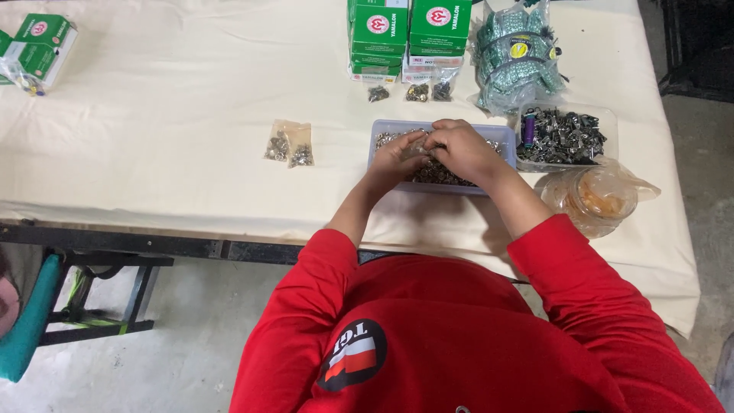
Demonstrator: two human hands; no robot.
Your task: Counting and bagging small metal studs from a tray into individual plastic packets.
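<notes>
Inside shallow tray (pixel 501 138), small metal parts (pixel 443 174), both hands (pixel 440 149).

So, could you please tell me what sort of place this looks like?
Probably a small packing workshop: a cloth-covered table carries stacked green boxes, little filled plastic bags, and a tray of small metal parts that both hands sort through.

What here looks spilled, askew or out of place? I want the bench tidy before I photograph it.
Nothing is spilled. Both hands, left hand and right hand, are in the clear tray of small metal parts. Two small bags lie apart on the cloth, and a bagged plastic cup sits near the table edge.
</notes>
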